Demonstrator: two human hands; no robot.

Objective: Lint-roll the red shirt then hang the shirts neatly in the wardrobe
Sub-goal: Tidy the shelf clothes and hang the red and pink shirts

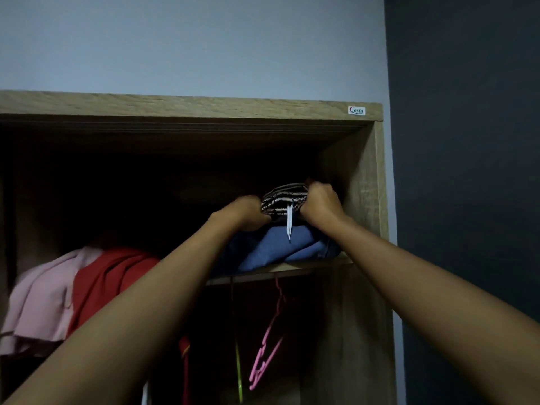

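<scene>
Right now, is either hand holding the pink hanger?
No, the left hand and the right hand both grip the striped garment on the shelf, and the pink hanger hangs below the shelf, untouched.

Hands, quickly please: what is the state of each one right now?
Left hand: closed, fingers curled on the left end of the striped garment.
Right hand: closed, gripping the right end of the same garment.
</scene>
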